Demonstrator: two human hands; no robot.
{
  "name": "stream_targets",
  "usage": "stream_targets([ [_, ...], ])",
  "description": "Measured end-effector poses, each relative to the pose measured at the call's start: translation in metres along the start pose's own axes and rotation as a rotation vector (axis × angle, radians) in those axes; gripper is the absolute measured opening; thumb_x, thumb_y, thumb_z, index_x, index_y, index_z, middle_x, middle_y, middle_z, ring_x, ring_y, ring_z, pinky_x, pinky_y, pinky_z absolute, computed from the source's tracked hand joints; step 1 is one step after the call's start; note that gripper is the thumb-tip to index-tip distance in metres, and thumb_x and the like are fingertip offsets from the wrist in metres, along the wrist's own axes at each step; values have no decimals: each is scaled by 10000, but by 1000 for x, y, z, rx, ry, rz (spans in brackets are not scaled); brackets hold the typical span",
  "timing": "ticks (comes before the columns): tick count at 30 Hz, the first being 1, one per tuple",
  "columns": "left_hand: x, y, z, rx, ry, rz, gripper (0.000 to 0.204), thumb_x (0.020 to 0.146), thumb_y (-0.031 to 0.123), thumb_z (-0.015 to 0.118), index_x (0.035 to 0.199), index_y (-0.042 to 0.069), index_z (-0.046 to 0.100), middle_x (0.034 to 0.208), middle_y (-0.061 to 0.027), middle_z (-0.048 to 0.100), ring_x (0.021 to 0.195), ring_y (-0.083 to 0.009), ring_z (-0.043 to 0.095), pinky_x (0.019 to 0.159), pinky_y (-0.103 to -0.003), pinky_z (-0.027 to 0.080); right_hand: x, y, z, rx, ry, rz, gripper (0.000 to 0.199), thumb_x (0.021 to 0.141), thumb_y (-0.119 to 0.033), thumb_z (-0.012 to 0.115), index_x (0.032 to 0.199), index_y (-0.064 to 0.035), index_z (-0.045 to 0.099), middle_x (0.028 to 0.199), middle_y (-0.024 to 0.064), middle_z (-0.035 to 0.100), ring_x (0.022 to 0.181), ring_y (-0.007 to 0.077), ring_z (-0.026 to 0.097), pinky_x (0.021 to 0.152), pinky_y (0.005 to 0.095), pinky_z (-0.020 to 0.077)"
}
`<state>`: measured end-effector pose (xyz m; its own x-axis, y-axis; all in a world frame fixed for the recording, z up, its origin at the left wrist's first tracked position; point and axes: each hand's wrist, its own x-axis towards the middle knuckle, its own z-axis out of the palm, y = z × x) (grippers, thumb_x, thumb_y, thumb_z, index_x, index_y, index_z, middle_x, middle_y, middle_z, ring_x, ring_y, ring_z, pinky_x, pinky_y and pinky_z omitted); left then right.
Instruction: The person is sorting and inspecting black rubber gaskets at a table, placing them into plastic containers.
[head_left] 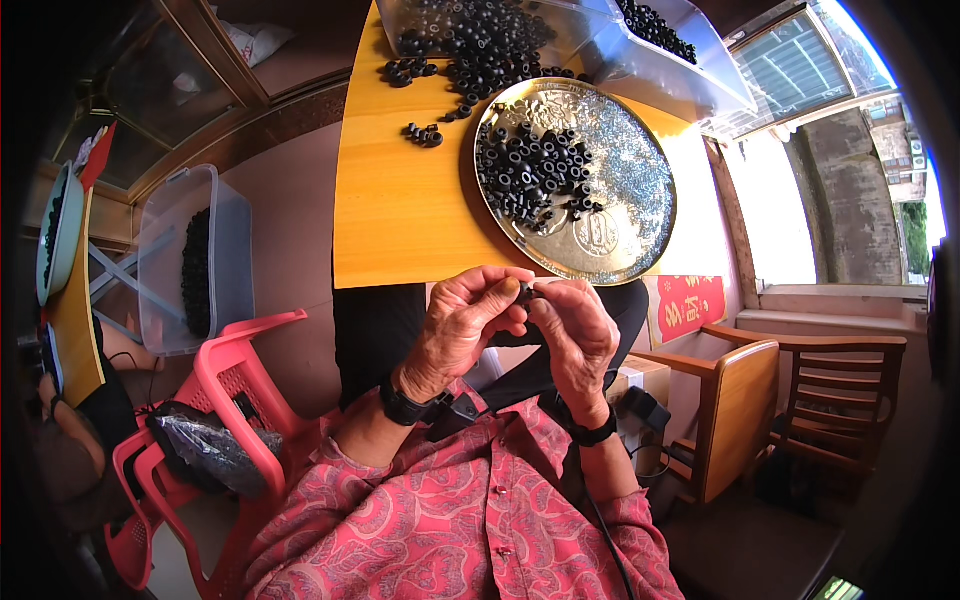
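My left hand (452, 330) and my right hand (578, 335) meet in front of the table's near edge, fingertips together. Between them they pinch a small dark part (526, 291), mostly covered by the fingers; its exact shape is hard to make out. Just beyond my hands lies a round, shiny metal tray (640, 225), reaching over the table's near edge. A heap of small black ring-shaped parts (530, 175) rests on its left half, and tiny glittering bits are scattered over its right half.
More black rings (470, 50) spill from a clear plastic bin lying on the yellow table (400, 215). Another clear bin (690, 75) stands at the far right. To the left are a pink plastic chair (250, 370) and a clear tub (165, 270); wooden chairs (740, 420) stand right.
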<state>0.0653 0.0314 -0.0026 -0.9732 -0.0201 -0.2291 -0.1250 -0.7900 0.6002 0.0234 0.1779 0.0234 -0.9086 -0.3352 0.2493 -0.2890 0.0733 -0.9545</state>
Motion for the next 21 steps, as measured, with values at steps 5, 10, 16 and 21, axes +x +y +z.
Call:
stream_targets([
  [5, 0, -1, 1, -32, 12, 47, 200, 937, 125, 630, 1089, -3, 658, 857, -43, 678, 690, -81, 646, 627, -231, 575, 0, -4, 1, 13, 1, 3, 154, 856, 30, 680, 1009, 20, 667, 957, 88, 659, 810, 116, 638, 700, 220, 497],
  [10, -1, -1, 2, -39, 37, 82, 186, 928, 114, 641, 1066, -9, 659, 842, -54, 685, 668, -95, 652, 626, -241, 577, 0, -6, 2, -3, 3, -5, 156, 855, 32, 679, 1010, 21, 668, 958, 97, 662, 809, 123, 648, 687, 223, 505],
  [16, -2, -3, 1, 13, 60, 150, 167, 924, 97, 642, 1050, -12, 666, 782, -53, 682, 663, -102, 653, 623, -238, 572, 1, -13, 5, -81, -20, -57, 157, 855, 32, 678, 1012, 24, 667, 933, 98, 662, 813, 120, 650, 696, 218, 511],
  [21, -2, 0, 1, 30, 49, 131, 166, 932, 109, 634, 1048, -7, 663, 797, -52, 680, 655, -97, 641, 620, -234, 557, -1, -10, 7, 137, -6, 68, 138, 875, 37, 659, 1013, 45, 656, 985, 92, 648, 820, 110, 635, 719, 219, 514],
])
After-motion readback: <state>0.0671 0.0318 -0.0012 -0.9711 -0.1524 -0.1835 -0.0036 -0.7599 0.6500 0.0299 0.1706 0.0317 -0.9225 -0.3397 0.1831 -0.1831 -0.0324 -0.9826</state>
